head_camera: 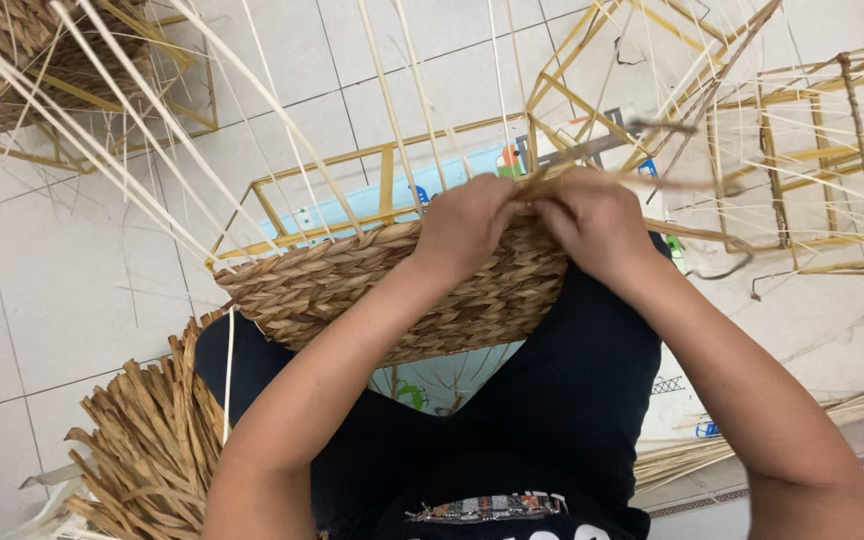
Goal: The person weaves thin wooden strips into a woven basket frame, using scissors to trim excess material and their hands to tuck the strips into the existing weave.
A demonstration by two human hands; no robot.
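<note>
Both hands, left hand [467,225] and right hand [592,215], are pinched together on a dry fibre strand [552,183] at the rim of the half-woven basket [352,285] resting on the person's lap. The basket looks light and stiff; the strand seems pliable but brittle, best held close to the weave.

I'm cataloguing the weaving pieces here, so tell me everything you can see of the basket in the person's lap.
The half-woven basket has a band of tan braided fibre, like dried grass or straw, wound round a yellow frame of thin bars. Its upper part is still bare frame, with pale thin stakes fanning out beyond it. It rests tilted across the person's dark-clothed lap. The left hand and right hand press on its woven edge, pinching a strand.
</note>
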